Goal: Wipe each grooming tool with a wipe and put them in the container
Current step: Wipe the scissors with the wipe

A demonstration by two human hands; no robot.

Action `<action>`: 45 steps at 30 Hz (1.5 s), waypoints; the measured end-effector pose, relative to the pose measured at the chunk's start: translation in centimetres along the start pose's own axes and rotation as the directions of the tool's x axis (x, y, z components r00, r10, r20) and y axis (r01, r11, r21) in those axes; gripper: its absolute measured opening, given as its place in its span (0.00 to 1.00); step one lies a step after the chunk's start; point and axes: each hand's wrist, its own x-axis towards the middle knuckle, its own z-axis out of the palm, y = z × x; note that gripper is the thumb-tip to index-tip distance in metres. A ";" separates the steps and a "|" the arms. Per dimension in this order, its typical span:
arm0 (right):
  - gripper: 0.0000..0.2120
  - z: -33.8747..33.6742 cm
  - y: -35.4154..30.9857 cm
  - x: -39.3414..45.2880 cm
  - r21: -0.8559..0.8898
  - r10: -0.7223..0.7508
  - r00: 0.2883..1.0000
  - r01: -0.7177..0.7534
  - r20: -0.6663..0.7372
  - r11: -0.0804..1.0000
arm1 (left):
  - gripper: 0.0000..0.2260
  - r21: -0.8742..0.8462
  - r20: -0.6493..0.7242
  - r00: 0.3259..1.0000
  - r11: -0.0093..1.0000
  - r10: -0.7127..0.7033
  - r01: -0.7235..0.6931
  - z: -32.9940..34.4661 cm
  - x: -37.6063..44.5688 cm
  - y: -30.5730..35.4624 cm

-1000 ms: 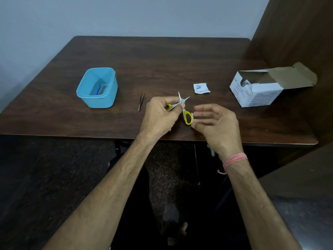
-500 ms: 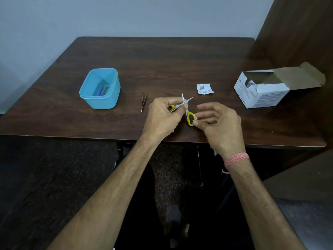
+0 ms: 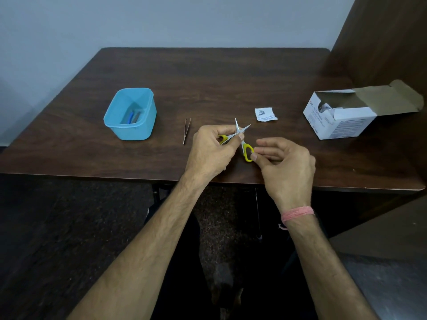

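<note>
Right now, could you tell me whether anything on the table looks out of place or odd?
One thing: a torn white wrapper lies loose on the table, apart from the open white box. The scissors are spread open between both hands, blades exposed.

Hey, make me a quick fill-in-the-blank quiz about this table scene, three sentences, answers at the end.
1. Both hands hold small scissors whose handles are ____ in colour.
2. The tweezers lie on the table between the left hand and the ____ container.
3. The white cardboard box beyond the right hand has its flap ____.

Answers: yellow; blue; open
</note>
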 end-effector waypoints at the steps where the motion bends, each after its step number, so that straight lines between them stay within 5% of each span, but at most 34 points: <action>1: 0.15 0.0 -0.1 0.2 0.003 -0.003 1.000 0.003 0.010 1.000 | 0.07 0.000 0.000 1.000 1.000 0.000 0.000 0.0 0.0 -0.1; 9: 0.22 0.0 -0.2 1.9 -0.009 -0.020 0.996 0.021 0.090 1.000 | 0.07 -0.010 0.004 1.000 1.000 -0.002 0.002 0.2 0.0 0.0; 15: 0.13 -0.4 -0.4 2.7 0.000 0.055 0.991 -0.055 0.126 0.998 | 0.08 -0.020 0.018 1.000 1.000 -0.001 0.002 -0.1 -0.1 -0.1; 23: 0.13 1.1 -0.4 0.7 -0.265 -0.292 0.955 0.294 0.047 0.918 | 0.07 -0.054 0.009 1.000 0.999 0.001 0.000 -0.1 -0.1 -0.3; 31: 0.09 0.9 0.5 0.8 -0.195 -0.382 0.924 0.377 0.012 0.906 | 0.06 -0.017 0.008 1.000 1.000 -0.005 0.005 0.1 -0.1 0.0; 45: 0.05 0.9 2.3 0.4 -0.378 -0.536 0.843 0.509 0.039 0.773 | 0.05 -0.022 0.021 1.000 1.000 0.000 0.000 -0.2 -0.1 0.0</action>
